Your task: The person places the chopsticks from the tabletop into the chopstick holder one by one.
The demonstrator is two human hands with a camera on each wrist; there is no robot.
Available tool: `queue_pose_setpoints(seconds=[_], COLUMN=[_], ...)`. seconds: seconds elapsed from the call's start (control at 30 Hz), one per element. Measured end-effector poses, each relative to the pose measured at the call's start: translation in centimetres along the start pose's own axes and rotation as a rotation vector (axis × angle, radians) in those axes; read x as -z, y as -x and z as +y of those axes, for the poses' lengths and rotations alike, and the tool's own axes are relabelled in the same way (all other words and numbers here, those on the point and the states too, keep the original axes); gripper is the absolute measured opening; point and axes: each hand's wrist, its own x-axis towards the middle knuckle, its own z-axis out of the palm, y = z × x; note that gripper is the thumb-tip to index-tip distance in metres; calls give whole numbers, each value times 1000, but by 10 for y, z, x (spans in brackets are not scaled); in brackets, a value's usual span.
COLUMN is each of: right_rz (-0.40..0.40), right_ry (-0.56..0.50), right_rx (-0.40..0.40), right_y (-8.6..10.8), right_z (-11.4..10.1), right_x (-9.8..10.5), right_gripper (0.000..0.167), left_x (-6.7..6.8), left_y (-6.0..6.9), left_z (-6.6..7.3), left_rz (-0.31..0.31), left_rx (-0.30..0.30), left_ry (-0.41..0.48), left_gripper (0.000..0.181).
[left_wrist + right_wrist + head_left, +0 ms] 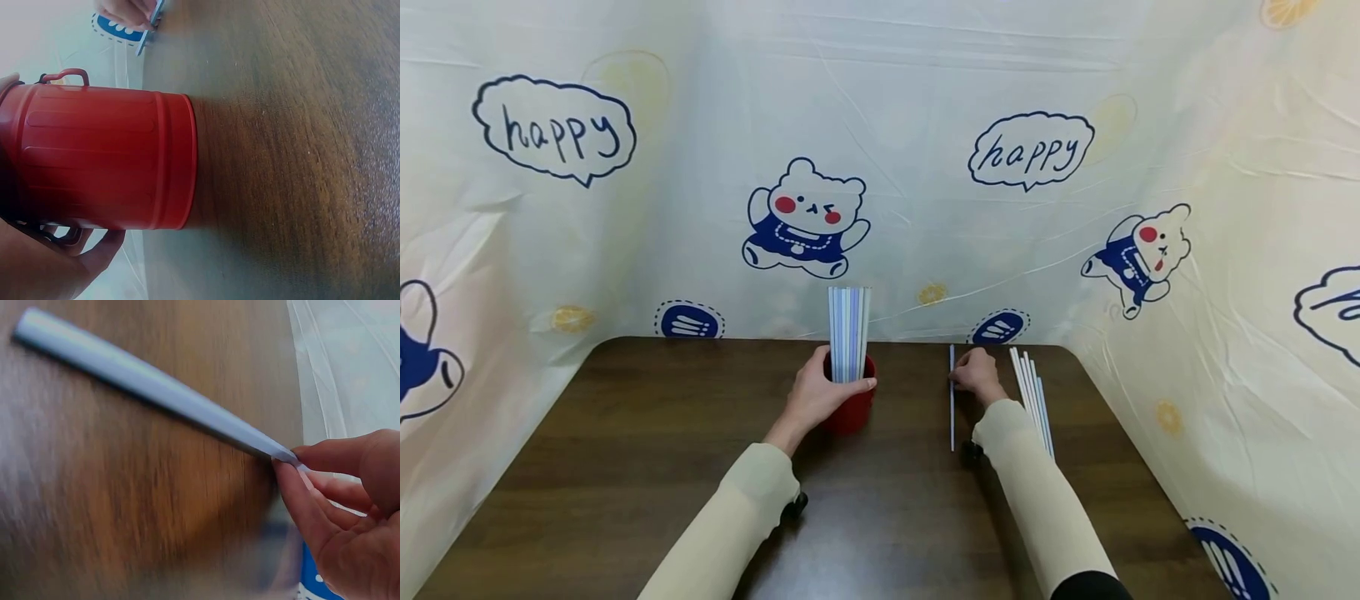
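Red bucket (pixel 850 417) on table (pixel 895 508), straw bundle (pixel 848 333) upright inside it, left hand (pixel 823 389) gripping its side, right hand (pixel 977 375) right of bucket pinching a blue straw (pixel 952 418), loose straws (pixel 1034 396) farther right

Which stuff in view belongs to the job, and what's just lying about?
In the job:
red bucket, held by the left hand
upright sticks in it
blue stick, pinched by the right hand
loose sticks on the right, probably, being similar

Just surroundings:
table, as work surface
printed sheet behind it

Nothing unrelated shows on the tabletop.
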Motion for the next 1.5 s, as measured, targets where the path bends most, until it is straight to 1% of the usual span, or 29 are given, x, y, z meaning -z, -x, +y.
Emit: queue_pose_setpoints(seconds=[0.2,0.37,0.5,0.7,0.87,1.07,1.23,1.37,1.5], right_rz=[-63,-50,-21,48,105,109,107,133,182], right_ry=[-198,-247,-298,-467,-512,-632,-703,-758,-807], right_rx=[-18,-19,10,118,230,331,396,462,513], right_y=[13,15,15,16,24,38,47,54,71], right_z=[-8,-17,-27,-53,-83,-118,-139,-152,-167], right_x=[-9,-12,-11,-4,5,16,21,25,29], right_gripper=[14,15,13,16,18,24,28,26,25], left_x=[-1,-1,0,0,0,0,1,0,0], left_y=[1,0,0,-1,-1,-1,-1,-1,0], left_z=[1,0,0,-1,-1,-1,0,0,-2], left_rz=[-4,-3,-1,0,1,7,5,5,7], left_rx=[-2,-5,-6,-13,-12,-12,-6,-2,-3], left_ry=[-6,-7,-6,-13,-12,-9,-11,-13,-16], left_gripper=[90,93,93,93,90,89,89,90,91])
